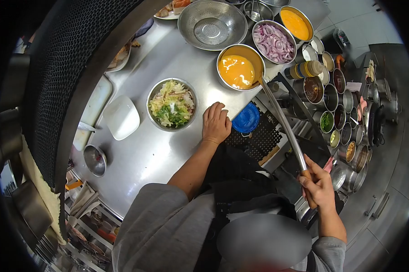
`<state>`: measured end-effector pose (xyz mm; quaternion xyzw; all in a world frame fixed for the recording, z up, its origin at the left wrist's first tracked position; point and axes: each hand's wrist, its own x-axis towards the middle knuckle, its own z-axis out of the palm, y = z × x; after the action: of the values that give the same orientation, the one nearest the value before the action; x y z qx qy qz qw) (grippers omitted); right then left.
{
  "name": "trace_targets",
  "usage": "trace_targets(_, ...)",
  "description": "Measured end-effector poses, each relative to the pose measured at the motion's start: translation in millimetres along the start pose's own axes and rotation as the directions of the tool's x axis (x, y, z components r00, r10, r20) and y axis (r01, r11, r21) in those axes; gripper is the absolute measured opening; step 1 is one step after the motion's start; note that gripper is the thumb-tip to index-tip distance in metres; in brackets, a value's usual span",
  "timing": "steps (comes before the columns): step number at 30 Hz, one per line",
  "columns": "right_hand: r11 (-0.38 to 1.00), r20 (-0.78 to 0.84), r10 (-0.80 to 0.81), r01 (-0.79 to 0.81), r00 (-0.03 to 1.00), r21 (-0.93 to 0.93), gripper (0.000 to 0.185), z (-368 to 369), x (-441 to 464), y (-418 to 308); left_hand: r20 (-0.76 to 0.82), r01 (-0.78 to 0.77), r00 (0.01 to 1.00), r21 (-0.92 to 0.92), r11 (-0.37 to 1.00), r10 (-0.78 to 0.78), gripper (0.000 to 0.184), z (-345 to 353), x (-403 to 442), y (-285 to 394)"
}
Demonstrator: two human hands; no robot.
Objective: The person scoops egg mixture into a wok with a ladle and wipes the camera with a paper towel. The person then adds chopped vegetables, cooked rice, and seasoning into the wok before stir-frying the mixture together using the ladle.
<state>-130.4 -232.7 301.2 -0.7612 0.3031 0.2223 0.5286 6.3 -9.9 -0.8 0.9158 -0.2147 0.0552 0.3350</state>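
My right hand (319, 183) is wrapped round the wooden grip of a long-handled metal ladle (283, 119). The ladle's far end reaches over the rim of a steel pot of beaten egg (237, 72), where its head is hidden. My left hand (216, 123) lies on the edge of the steel worktop (154, 156), palm down with the fingers stretched out, holding nothing. Just left of that hand stands a steel bowl (151, 93) with shredded cabbage (170, 95), chopped green onion (176, 115) and a small heap of white powder.
A white square dish (122, 117) and a small steel bowl (95, 160) stand at the left. Behind are a perforated colander (212, 25), sliced red onion (273, 43) and another egg container (296, 24). Several sauce and ingredient pots crowd the right, near a squeeze bottle (307, 69).
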Motion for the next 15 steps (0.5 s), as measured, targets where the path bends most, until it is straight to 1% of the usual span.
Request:
trace_targets(1,0.975,0.002,0.049,-0.048,0.999,0.215,0.061,0.2,-2.1,0.3,0.000,0.000,1.000,0.000,1.000,0.000,0.022,0.1,-0.6,0.5)
trace_targets(2,0.974,0.001,0.050,-0.049,0.999,0.223,0.061,0.0,-3.3,-0.8,0.005,-0.005,1.000,0.003,1.000,0.005,0.022,0.3,-0.8,0.5)
trace_targets(5,0.869,0.054,0.069,-0.087,0.996,0.487,0.063,0.6,-6.1,-5.0,0.012,-0.010,1.000,0.004,1.000,0.010,0.022,0.3,-0.2,1.3)
trace_targets(9,0.810,0.067,0.069,-0.095,0.995,0.578,0.062,4.2,-10.1,-0.7,0.002,-0.010,1.000,0.016,1.000,0.010,0.022,0.3,0.6,2.1)
trace_targets(15,0.759,0.053,0.052,-0.074,0.997,0.647,0.062,2.6,-17.9,-5.1,-0.006,-0.010,1.000,0.024,1.000,0.010,0.022,2.2,0.2,2.6)
